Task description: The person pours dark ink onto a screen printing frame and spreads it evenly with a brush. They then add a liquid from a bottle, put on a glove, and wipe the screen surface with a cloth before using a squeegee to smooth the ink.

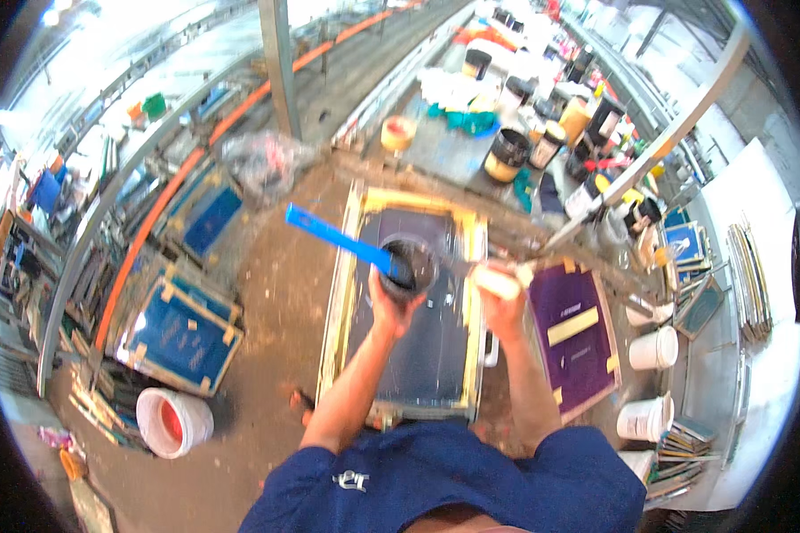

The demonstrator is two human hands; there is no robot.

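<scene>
My left hand (395, 311) is wrapped round a dark pot (425, 277) from below and holds it up. A flat blue stick (333, 235) leans out of the pot towards the upper left. In my right hand (505, 311) is a tool with a pale, thick handle (496, 283). Its thin end points at the pot's right side but is smeared, so I cannot tell its shape or whether it touches. Under both hands lies a printing screen (400, 373) with dark mesh and yellow tape along its edges.
A purple screen (578, 342) lies at right, blue screens (182, 333) at left. White buckets (653, 349) stand at far right, another bucket (176, 422) at lower left. Ahead, a table (453, 147) bears a black-and-cream ink tub (507, 155) and several containers. A post (280, 71) rises at upper left.
</scene>
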